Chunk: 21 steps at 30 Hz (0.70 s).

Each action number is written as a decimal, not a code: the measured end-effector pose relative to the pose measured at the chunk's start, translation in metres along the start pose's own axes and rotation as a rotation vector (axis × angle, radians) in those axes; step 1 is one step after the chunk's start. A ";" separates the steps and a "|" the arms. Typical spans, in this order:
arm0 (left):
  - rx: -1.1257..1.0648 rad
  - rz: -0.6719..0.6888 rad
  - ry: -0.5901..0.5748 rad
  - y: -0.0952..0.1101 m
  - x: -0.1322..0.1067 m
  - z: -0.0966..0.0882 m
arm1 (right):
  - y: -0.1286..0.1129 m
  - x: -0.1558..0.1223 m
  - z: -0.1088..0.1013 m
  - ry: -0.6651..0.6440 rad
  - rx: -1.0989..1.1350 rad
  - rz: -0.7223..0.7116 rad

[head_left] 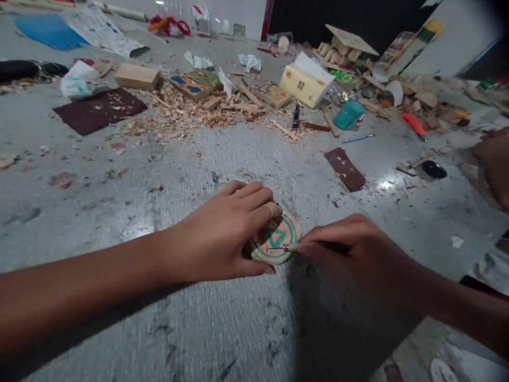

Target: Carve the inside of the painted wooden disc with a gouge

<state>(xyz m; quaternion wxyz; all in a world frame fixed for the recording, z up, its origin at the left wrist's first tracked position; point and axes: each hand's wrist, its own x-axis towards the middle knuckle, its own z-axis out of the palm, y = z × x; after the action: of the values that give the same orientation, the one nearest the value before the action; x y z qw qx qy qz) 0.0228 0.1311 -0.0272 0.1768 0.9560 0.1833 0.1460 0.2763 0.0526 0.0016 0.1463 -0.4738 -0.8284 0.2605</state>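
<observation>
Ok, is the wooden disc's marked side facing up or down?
Up: the disc shows teal rings and a triangle to the camera.

Dim, cool illumination, apparently from above and ahead; pale glare patches lie on the grey tabletop (207,329), left of centre and at right. Shadows of the left forearm (99,278) and right hand (353,244) fall toward the viewer. Edges appear stretched and soft; teal lines on the wooden disc (277,234) are legible.

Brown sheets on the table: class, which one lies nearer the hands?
The smaller brown sheet, beyond the right hand; the larger brown sheet lies farther off, at upper left.
</observation>
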 end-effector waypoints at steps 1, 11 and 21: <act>-0.004 -0.002 0.001 -0.001 0.000 0.001 | 0.001 -0.002 0.002 -0.003 0.061 0.010; 0.014 -0.012 0.040 -0.001 -0.002 0.005 | -0.009 -0.002 -0.006 0.053 -0.362 -0.129; 0.000 -0.039 0.069 0.000 -0.001 0.005 | -0.009 -0.011 0.028 0.144 -0.102 0.107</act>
<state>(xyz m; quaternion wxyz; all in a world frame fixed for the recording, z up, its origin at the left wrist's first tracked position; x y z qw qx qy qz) 0.0236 0.1299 -0.0317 0.1730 0.9466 0.2079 0.1755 0.2620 0.0314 -0.0160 0.1668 -0.5418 -0.8014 0.1907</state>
